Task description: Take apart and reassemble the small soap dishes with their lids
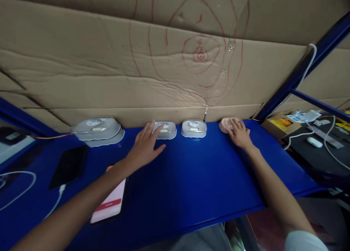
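Blue tabletop (186, 178) fills the lower middle of the frame in the head view, and along its back edge, across the middle, we have a row of small oval plastic containers. At left of centre sits a larger clear-lidded container (97, 130), which looks doubled, perhaps stacked or blurred. Near the centre are a translucent container (168, 130) and, just to its right, a similar one (193, 129); right of centre is a pinkish container (224, 125).

Our left hand (144, 145) reaches in with fingers and thumb spread, fingertips at the left end of the translucent container; whether they touch it, we cannot tell. Our right hand (241, 134) lies over the pinkish container, partly covering it, and whether its fingers pinch or merely rest there we cannot tell.

We judge the containers light and fairly stiff, with smooth walls that could slip and thin plastic that might crack if squeezed hard. The two short ends, or the lower rim, seem the best places to hold them, keeping pressure off the lid.

Beneath our left forearm, at lower left, lies a lit phone (113, 198); beyond it is a dark phone (69, 165) with a white cable (58, 198). Cardboard (90, 61) marked with red rings rises behind.
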The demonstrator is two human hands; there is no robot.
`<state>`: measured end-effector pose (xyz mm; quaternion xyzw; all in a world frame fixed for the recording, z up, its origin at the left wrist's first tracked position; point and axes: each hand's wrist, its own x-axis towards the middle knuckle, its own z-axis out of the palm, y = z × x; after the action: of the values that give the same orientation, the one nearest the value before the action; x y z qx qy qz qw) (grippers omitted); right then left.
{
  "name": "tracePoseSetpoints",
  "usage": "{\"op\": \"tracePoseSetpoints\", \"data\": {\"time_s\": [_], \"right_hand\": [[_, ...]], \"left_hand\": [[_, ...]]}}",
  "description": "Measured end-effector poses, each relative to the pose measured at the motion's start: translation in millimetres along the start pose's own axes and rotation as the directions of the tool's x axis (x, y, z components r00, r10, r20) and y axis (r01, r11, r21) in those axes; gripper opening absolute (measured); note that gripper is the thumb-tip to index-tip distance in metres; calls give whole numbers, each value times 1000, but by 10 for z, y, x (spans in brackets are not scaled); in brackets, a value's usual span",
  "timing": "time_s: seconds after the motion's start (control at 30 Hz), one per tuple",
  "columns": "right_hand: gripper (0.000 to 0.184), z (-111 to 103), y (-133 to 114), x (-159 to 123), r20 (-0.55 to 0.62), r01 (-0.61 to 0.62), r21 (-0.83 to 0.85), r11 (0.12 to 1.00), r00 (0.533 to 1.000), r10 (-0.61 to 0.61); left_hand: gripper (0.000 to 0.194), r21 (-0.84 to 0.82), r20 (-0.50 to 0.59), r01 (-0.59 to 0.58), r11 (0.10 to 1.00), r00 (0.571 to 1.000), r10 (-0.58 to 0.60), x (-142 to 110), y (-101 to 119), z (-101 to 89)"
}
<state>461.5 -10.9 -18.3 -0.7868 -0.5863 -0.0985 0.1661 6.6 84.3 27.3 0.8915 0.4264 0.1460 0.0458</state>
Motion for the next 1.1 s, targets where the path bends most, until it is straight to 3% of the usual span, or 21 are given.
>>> {"op": "tracePoseSetpoints", "data": {"time_s": [0.1,0.2,0.27,0.33,0.37,0.43,0.47,0.5,0.57,0.67,0.73,0.83,0.97,1.1], "right_hand": [[59,100,-317,-24,-3,153,63,986,988,-153],[57,116,-585,-99,-2,291,137,947,956,-293],[58,21,-772,-194,-20,375,218,901,925,-381],[62,-150,-975,-313,-29,500,332,800,853,-521],[66,-248,-1069,-372,-20,562,393,728,796,-605],[72,-429,-1190,-466,25,622,490,610,690,-724],[69,-501,-1193,-493,60,614,519,595,668,-741],[63,-557,-1144,-504,101,588,529,612,672,-734],[49,-629,-889,-476,200,504,502,703,723,-661],[50,-657,-252,-337,321,316,328,890,849,-420],[47,-626,147,-215,270,152,176,973,943,-196],[45,-482,448,-46,132,18,99,995,991,-31],[55,-173,277,102,0,47,165,985,999,-48],[50,-76,-323,51,-62,246,287,926,969,-239]], "left_hand": [[56,93,20,28,995,999,-30,66,-1,33],[46,155,-54,-8,988,998,16,-224,212,127],[49,130,-72,-83,988,993,93,-474,445,190],[55,53,-60,-162,985,984,165,-624,698,232],[58,-8,-52,-203,979,978,203,-635,813,247],[58,-196,-34,-293,936,956,293,-520,984,271],[55,-296,-34,-321,900,945,326,-402,1029,283],[49,-372,-45,-332,867,939,340,-256,1043,293],[43,-381,-110,-308,872,951,287,75,982,309],[50,-110,-90,-280,954,958,271,483,732,307],[53,-82,-51,-270,959,963,266,575,541,291],[52,-88,-5,-267,960,964,267,372,351,258],[55,-63,-28,-198,978,980,197,-245,308,206],[73,-119,14,-97,988,995,99,-643,328,180]]}}
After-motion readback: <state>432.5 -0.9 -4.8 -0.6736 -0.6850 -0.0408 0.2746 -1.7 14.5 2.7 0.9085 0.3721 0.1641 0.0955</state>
